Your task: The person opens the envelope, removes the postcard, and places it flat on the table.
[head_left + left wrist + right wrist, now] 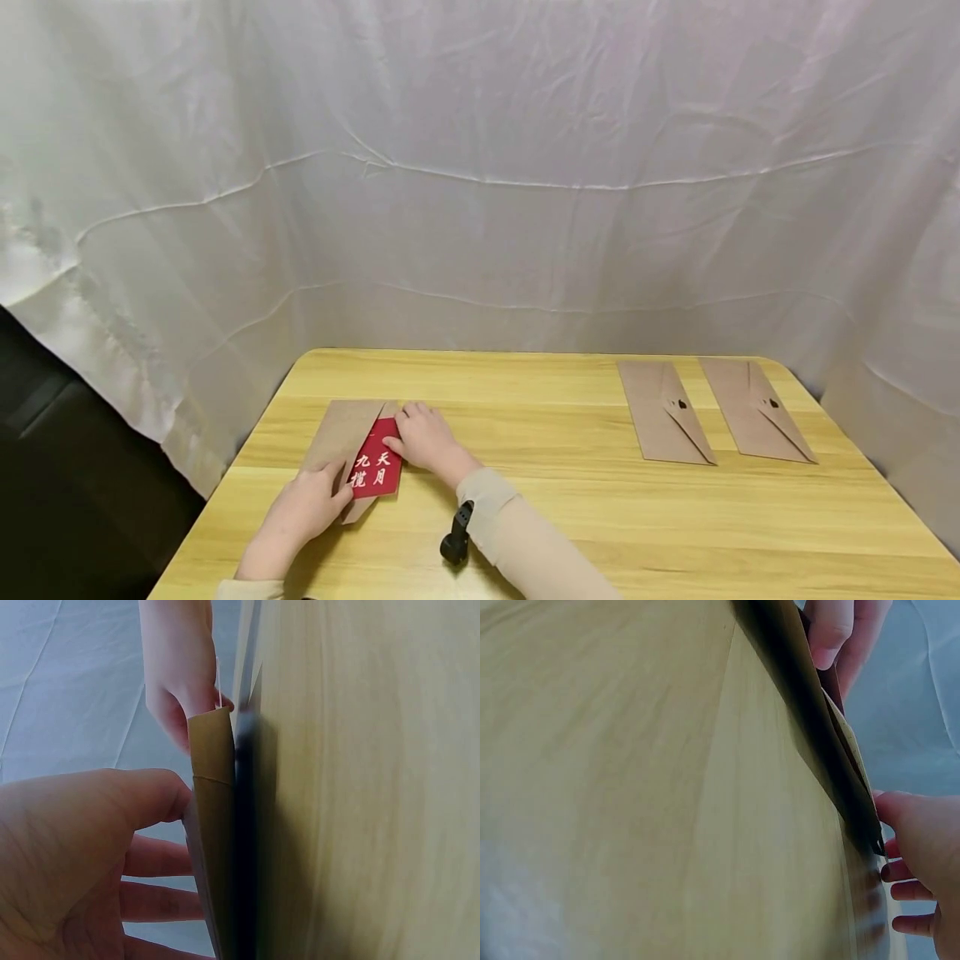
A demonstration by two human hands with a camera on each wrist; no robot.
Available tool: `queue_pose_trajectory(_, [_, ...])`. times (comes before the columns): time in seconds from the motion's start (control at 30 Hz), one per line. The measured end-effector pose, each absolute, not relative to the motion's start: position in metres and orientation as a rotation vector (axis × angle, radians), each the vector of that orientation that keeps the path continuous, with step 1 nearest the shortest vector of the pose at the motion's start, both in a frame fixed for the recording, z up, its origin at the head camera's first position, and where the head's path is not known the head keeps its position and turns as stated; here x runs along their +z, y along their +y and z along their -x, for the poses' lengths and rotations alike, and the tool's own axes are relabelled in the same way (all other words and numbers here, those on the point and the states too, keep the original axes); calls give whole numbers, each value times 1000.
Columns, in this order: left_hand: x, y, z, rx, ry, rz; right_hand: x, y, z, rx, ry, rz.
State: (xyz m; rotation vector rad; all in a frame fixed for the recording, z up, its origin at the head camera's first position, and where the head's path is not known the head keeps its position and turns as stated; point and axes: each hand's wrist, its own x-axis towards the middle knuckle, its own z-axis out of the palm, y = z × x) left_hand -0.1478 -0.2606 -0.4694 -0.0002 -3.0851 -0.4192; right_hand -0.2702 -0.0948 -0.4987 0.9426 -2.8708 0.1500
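Observation:
A red card [379,476] with white characters lies partly inside a brown paper envelope [343,423] at the left of the table. My left hand [302,507] holds the envelope at its lower left, with the thumb beside the card's lower corner. In the left wrist view the envelope's edge [213,750] rises off the tabletop beside that thumb. My right hand [424,437] is at the card's upper right edge. Its thumb lies on the red face, and the fingers reach past the envelope's far side. The right wrist view shows the right hand [926,855] at the tilted edge.
Two brown envelopes [660,417] [752,415] with dark marks on their flaps lie side by side at the right of the wooden table [540,500]. A black wrist device [456,537] hangs by the right sleeve. Pale curtains [525,233] stand behind the table.

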Motion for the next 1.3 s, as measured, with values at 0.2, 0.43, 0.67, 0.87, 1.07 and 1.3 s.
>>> queue_pose_trajectory(0.2, [-470, -260, 147, -412, -3092, -10, -499, -98, 271, 123, -2901, -920])
queue_pose_trajectory(0.43, [-470, -260, 147, -409, -3098, -16, -500, -99, 271, 102, -2848, -893])
queue_pose_trajectory(0.67, [-470, -260, 147, -408, -3106, -26, -501, -95, 271, 98, -2821, -888])
queue_pose_trajectory(0.87, [-471, -261, 148, -413, -3119, -36, -498, -88, 269, 126, -2821, -896])
queue_pose_trajectory(1.07, [-469, -260, 148, -412, -3123, -37, -495, -77, 268, 166, -2796, -914])
queue_pose_trajectory(1.3, [-470, -260, 147, -403, -3116, -34, -494, -67, 267, 218, -2803, -911])
